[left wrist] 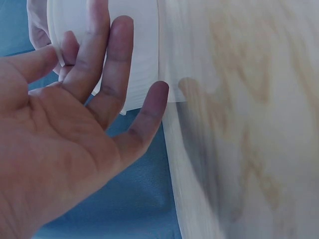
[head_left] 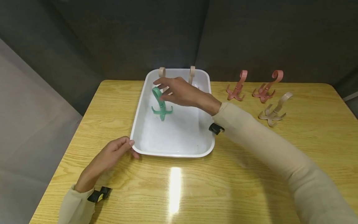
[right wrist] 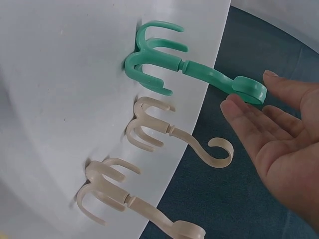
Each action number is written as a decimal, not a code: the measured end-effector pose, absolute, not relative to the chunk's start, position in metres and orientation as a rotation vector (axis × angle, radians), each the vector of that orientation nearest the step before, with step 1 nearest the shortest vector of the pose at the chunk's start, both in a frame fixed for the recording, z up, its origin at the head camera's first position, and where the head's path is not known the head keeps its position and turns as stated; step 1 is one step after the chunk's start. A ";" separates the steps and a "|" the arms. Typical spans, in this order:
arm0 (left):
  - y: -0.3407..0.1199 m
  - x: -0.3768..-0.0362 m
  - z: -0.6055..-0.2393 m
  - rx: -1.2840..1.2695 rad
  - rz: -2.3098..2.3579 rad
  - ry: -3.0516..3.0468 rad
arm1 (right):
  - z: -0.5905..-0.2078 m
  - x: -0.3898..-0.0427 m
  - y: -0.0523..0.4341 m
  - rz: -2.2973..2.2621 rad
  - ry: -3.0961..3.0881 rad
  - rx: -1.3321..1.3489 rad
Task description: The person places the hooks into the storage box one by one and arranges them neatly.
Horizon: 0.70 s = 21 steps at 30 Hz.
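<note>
A green multi-prong hook (head_left: 162, 107) stands prongs down inside the white tray (head_left: 173, 155). My right hand (head_left: 183, 92) is at its curled top, with thumb and fingers apart on either side in the right wrist view. Two beige hooks, one slim (right wrist: 154, 122) and another (right wrist: 112, 191) beside it, stand in a row with the green one. At the tray's near left corner, my left hand (head_left: 109, 157) pinches the rim, thumb on top and fingertips below. Its other fingers (left wrist: 119, 64) spread along the tray's outside.
Right of the tray on the wooden table (head_left: 195, 193) stand two pink hooks, one nearer (head_left: 237, 88) and one farther right (head_left: 267, 88), plus a beige hook (head_left: 275, 112) in front of them. A dark curtain (head_left: 139, 37) hangs behind the table.
</note>
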<state>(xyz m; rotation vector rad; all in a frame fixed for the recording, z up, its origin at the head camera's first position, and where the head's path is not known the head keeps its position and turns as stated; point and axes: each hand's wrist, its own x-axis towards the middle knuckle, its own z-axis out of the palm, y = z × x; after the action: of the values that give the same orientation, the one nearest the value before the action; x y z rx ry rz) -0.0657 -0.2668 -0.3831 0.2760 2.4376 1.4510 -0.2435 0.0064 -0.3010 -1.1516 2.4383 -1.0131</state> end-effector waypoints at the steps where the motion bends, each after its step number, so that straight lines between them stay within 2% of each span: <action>1: -0.267 -0.066 -0.383 0.275 1.451 2.438 | -0.301 -0.243 0.007 -1.009 2.441 -1.151; 21: -0.267 -0.067 -0.382 0.268 1.418 2.443 | -0.289 -0.235 0.013 -0.967 2.494 -1.116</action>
<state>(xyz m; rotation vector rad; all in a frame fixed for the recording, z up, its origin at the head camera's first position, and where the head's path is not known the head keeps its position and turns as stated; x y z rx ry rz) -0.0670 -0.2672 -0.3824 0.2683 2.4434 1.4184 -0.2349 0.0132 -0.2890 -1.1158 2.4943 -0.9667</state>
